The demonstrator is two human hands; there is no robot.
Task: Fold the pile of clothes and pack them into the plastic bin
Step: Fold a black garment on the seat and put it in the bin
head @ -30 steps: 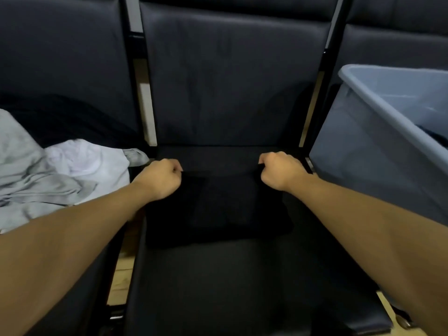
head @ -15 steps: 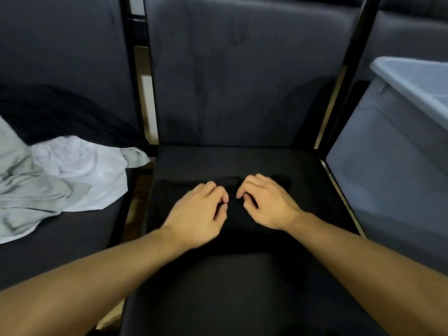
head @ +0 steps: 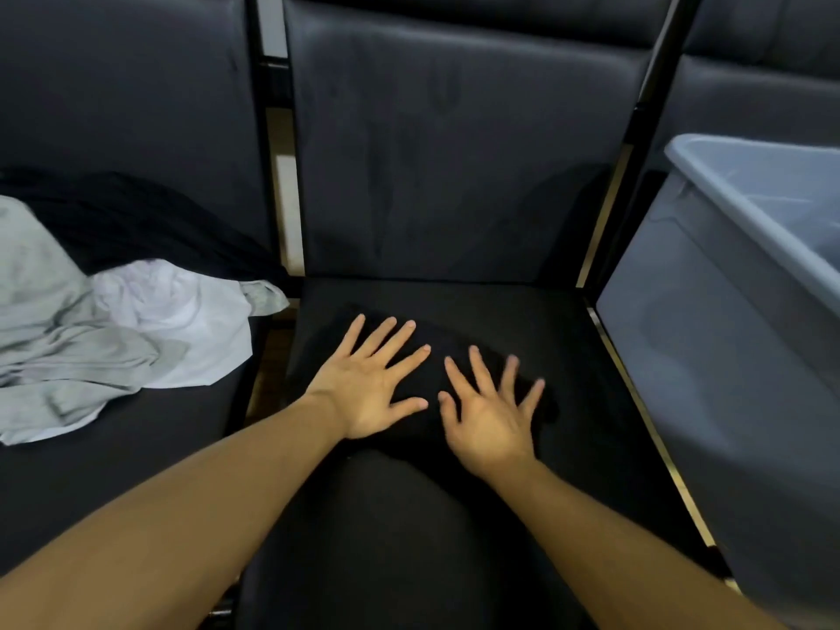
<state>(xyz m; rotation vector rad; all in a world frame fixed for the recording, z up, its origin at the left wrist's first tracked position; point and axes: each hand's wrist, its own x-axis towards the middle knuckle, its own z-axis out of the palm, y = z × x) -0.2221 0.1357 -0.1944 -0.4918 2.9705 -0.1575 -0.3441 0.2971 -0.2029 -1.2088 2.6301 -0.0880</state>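
Your left hand point(head: 368, 393) and right hand point(head: 488, 413) lie spread flat, side by side, on the folded black garment point(head: 436, 356) on the chair seat point(head: 568, 338); bin point(head: 727, 356) at 3 o'clock, clothes pile point(head: 113, 338) at 9.

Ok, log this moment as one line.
left hand: flat on black garment | right hand: flat on it | garment: folded on seat | bin: right
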